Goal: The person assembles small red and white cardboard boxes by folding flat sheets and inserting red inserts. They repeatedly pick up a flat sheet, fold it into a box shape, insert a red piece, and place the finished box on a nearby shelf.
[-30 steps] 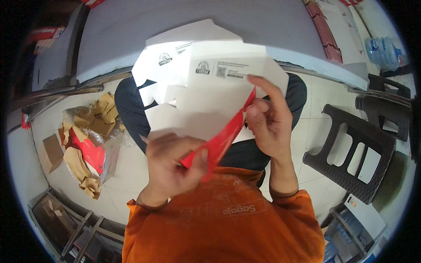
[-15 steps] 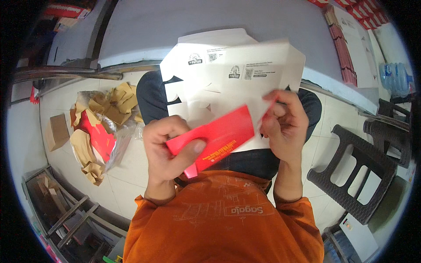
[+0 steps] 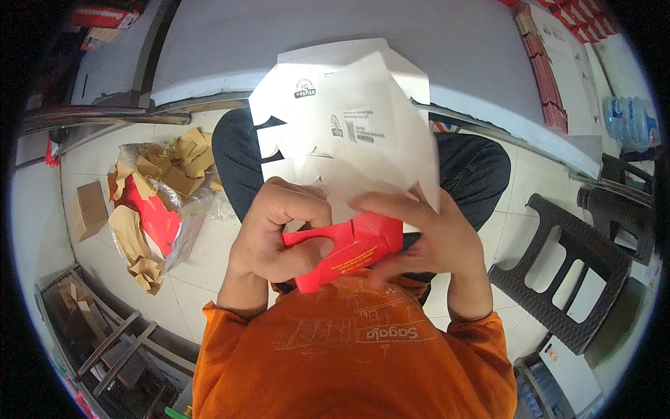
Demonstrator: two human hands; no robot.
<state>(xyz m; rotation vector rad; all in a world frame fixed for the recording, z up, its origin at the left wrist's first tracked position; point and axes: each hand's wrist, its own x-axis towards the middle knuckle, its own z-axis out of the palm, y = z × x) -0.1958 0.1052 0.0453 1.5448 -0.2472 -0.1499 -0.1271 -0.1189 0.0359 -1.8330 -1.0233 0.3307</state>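
Observation:
Over my lap my left hand (image 3: 276,234) is closed round the left end of a small red cardboard box (image 3: 356,255) with yellow print, its thumb pressed against the side. My right hand (image 3: 436,234) curves about the box's right end, fingers above and thumb below; its fingertips are slightly blurred. Beneath and beyond the hands lie white die-cut cardboard sheets (image 3: 283,112) with black print and cut slots, overlapping across my legs and the edge ahead. The top white sheet (image 3: 377,98) bends upward, its right edge beside my right hand.
An opened plastic pack (image 3: 199,216) with brown paper and red card (image 3: 155,216) lies on the floor at left, near a small brown box (image 3: 88,211). A grey surface (image 3: 335,28) spans ahead. Dark plastic stools (image 3: 565,272) stand at right, with clear bottles (image 3: 631,122) farther off.
The red card has gone from a flatter, slanted piece to a bent, box-like shape. My right hand has moved left onto its end. The top white sheet has shifted left and tilted.

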